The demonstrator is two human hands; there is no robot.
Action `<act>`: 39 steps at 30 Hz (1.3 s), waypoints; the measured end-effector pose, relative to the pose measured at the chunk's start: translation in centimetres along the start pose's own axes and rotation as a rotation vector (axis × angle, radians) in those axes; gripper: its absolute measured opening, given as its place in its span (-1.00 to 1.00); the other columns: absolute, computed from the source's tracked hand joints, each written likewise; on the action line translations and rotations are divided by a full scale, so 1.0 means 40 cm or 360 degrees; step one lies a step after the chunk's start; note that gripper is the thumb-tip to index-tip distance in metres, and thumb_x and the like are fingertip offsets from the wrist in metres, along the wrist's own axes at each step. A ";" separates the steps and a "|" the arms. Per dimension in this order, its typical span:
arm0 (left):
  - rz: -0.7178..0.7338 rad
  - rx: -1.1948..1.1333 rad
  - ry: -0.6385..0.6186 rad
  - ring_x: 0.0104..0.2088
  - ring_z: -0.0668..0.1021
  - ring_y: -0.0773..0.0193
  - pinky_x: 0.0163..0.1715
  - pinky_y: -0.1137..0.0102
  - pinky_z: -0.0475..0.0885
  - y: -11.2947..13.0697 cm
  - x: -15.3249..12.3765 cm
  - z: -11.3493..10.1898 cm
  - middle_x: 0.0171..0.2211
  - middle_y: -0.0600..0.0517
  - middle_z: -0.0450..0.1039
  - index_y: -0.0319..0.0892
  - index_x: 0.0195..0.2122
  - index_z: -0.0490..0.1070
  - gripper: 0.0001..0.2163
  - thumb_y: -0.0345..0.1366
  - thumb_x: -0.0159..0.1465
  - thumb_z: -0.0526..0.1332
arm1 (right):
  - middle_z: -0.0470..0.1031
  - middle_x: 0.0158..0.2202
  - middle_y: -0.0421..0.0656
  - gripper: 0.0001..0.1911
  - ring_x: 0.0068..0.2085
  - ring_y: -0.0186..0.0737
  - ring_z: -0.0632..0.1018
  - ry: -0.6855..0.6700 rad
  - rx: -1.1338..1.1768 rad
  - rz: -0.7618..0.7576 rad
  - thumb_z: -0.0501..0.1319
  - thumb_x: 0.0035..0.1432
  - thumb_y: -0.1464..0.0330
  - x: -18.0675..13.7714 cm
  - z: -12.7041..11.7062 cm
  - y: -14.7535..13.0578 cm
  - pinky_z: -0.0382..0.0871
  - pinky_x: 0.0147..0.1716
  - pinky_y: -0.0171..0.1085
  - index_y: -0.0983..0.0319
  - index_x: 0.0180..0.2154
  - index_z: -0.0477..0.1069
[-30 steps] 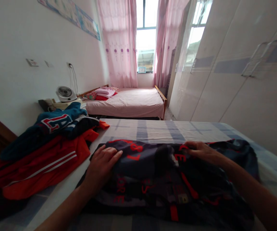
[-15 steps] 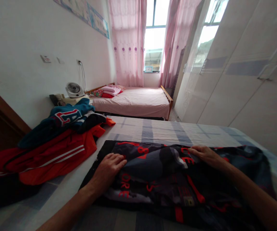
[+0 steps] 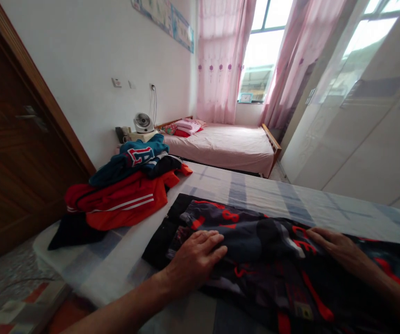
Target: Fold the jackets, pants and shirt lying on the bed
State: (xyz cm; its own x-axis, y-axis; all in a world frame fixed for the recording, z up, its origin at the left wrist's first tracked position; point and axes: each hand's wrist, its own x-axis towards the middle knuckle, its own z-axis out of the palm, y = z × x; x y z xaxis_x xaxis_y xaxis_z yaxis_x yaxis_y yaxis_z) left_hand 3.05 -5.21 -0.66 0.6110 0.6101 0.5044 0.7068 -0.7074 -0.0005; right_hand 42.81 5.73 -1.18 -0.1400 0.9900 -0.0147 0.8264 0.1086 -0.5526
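A dark garment (image 3: 266, 241) with red lettering and red strips lies spread along the near side of the bed; I cannot tell its exact kind. On its left part, my left hand (image 3: 196, 257) rests palm down, fingers stretched out over the cloth. My right hand (image 3: 335, 246) lies on the garment farther right, by the red letters, with its fingers extended and flat on the fabric. Neither hand lifts the cloth. The garment's right end runs out past the edge of the view.
Left of the garment is a heap of clothes: a red and orange jacket (image 3: 123, 199) with white stripes, under a teal top (image 3: 133, 155). A small fan (image 3: 143, 123) stands behind. Beyond is a pink bed (image 3: 221, 144); a wooden door (image 3: 22, 139) and white wardrobe (image 3: 370, 125) flank the room.
The view has turned left, bringing the door into sight. My left hand has slid inward over the garment, away from its left end. My right hand stays near the same letters.
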 end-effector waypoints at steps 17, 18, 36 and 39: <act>-0.0866 0.0220 -0.0515 0.13 0.37 0.08 0.09 0.19 0.28 -0.201 -0.019 0.048 0.11 -0.13 0.34 -0.17 0.06 0.38 -0.60 -0.11 0.30 0.01 | 0.54 -0.32 -0.16 -0.60 -0.30 -0.20 0.53 0.0333 -0.0186 -0.0019 -0.10 0.23 0.15 -0.021 -0.002 -0.025 0.35 -0.29 -0.30 0.19 -0.28 0.43; -0.0868 0.0260 -0.0551 0.11 0.39 0.07 0.07 0.19 0.30 -0.198 -0.011 0.042 0.10 -0.14 0.35 -0.17 0.04 0.39 -0.61 -0.11 0.30 0.01 | 0.55 -0.33 -0.14 -0.62 -0.31 -0.18 0.53 0.0399 -0.0338 0.0028 -0.09 0.23 0.20 -0.015 -0.002 -0.016 0.34 -0.29 -0.28 0.19 -0.28 0.44; -0.0734 0.0225 -0.0616 0.27 0.13 0.07 0.18 0.05 0.08 -0.275 0.038 0.166 0.27 -0.08 0.06 -0.12 0.23 0.13 -0.49 -0.06 0.29 -0.09 | 0.09 0.28 -0.06 -0.33 0.28 -0.03 0.10 0.0280 -0.0871 0.0153 -0.16 0.23 -0.02 -0.023 0.103 0.023 -0.05 0.19 0.06 0.20 0.22 0.12; -0.0752 0.0196 -0.0649 0.27 0.13 0.09 0.18 0.05 0.08 -0.272 0.039 0.159 0.27 -0.07 0.07 -0.12 0.23 0.13 -0.48 -0.05 0.29 -0.11 | 0.10 0.27 -0.09 -0.32 0.27 -0.04 0.11 0.0320 -0.0847 0.0188 -0.17 0.22 -0.02 -0.010 0.104 0.051 -0.03 0.19 0.05 0.20 0.23 0.12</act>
State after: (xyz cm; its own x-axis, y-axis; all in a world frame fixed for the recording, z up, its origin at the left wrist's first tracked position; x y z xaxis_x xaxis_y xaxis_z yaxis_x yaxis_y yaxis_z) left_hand -1.44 5.72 -5.34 0.2926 0.9505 0.1049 0.9543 -0.2972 0.0304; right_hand 42.27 5.17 -5.74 0.0333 0.9901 0.1361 0.9978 -0.0252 -0.0607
